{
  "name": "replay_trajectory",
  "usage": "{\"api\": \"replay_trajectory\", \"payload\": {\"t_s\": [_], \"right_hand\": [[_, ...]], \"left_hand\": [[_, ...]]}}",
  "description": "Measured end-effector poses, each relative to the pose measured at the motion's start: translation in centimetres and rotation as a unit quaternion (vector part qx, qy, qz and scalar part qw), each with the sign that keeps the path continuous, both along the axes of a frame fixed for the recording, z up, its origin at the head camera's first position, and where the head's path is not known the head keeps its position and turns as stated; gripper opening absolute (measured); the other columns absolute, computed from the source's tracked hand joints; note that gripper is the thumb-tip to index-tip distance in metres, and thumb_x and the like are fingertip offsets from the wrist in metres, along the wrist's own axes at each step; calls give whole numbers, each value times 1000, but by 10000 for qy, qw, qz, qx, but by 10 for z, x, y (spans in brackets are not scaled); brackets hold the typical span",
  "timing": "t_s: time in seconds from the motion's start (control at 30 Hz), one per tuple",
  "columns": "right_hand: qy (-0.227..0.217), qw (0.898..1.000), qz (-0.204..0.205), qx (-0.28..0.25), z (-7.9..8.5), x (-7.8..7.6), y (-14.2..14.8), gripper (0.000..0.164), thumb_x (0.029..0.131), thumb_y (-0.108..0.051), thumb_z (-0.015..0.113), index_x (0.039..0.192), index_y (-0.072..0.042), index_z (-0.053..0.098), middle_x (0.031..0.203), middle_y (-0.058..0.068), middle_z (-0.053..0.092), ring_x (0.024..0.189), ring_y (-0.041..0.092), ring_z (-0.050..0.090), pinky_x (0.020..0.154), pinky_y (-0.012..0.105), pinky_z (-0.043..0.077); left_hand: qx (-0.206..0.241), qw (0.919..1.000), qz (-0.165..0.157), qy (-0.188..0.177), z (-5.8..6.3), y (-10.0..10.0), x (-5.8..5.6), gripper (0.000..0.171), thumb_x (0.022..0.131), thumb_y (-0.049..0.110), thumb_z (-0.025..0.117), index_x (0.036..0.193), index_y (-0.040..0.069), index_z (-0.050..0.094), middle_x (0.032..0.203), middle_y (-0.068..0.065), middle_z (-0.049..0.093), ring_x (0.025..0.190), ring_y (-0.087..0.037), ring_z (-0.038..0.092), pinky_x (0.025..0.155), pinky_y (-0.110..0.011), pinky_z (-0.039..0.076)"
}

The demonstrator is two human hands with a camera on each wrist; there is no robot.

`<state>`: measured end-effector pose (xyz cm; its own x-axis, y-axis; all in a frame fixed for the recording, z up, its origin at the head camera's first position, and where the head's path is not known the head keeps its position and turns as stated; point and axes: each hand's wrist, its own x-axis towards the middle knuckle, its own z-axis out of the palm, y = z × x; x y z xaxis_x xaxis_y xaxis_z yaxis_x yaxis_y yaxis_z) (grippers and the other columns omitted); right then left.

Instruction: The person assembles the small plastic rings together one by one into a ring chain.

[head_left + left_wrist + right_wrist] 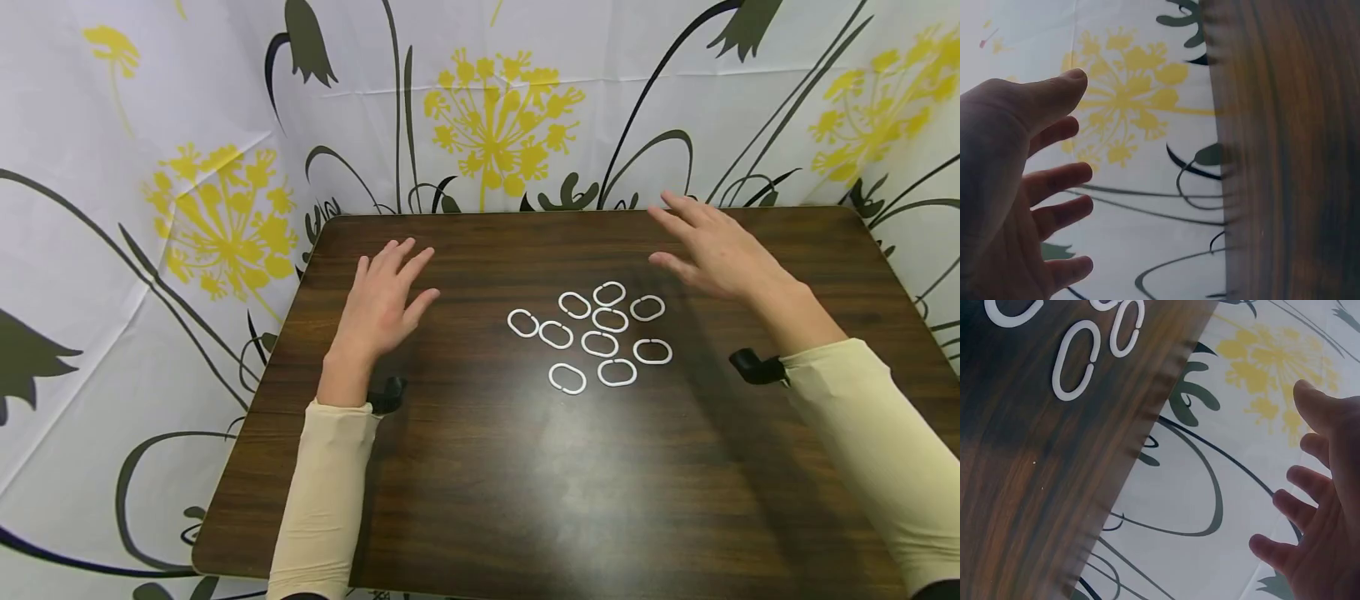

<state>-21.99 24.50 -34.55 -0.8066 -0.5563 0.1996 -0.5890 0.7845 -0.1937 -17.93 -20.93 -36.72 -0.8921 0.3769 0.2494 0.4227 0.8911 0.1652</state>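
Observation:
Several white oval plastic rings [599, 355], each with a small gap in its side, lie loosely grouped on the dark wooden table, right of its middle. Some touch or nearly touch one another. My left hand [384, 302] is held over the table's left part, fingers spread and holding nothing. To the right of the rings my right hand [720, 250] hovers over the far side with its fingers extended, also holding nothing. In the right wrist view a white ring [1058, 381] shows on the tabletop, away from that hand's fingers.
The wood-grain table [480, 500] has rounded corners. Behind it and along its sides hangs a white cloth [360, 125] printed with yellow flowers and dark stems. Black wrist-camera mounts [757, 367] stick out beside both wrists.

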Motion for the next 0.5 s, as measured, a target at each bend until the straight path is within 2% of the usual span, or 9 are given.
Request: {"api": "replay_trajectory", "payload": {"t_s": [0.1,0.23,0.37,0.5], "right_hand": [[-9,10000,90,-11,-4,2,-1,61,94,-31,61,146,-8,38,151,21,31,135,44,31,106,60,28],[-103,9997,205,56,-13,9,-7,47,91,-26,66,132,-5,56,138,18,49,124,41,46,97,57,40],[-479,9981,329,228,-27,25,-18,30,89,-23,68,116,-11,68,115,7,64,103,29,62,83,50,50],[-704,9946,713,259,-46,45,-28,21,85,-18,71,105,-13,72,96,0,67,80,18,64,68,40,53]], "left_hand": [[53,9992,-356,164,-5,7,0,52,94,37,60,141,18,47,143,-12,45,134,-33,38,110,-56,27],[-8,9950,-982,163,-16,28,2,41,92,30,64,130,16,59,125,-7,60,113,-28,56,95,-46,45],[-237,9883,-1498,-179,-31,58,10,33,91,29,65,122,18,65,113,-2,65,102,-22,60,84,-41,51],[-426,9783,-1983,-421,-50,90,20,30,90,28,66,119,19,67,113,0,63,102,-20,58,81,-37,52]]}}
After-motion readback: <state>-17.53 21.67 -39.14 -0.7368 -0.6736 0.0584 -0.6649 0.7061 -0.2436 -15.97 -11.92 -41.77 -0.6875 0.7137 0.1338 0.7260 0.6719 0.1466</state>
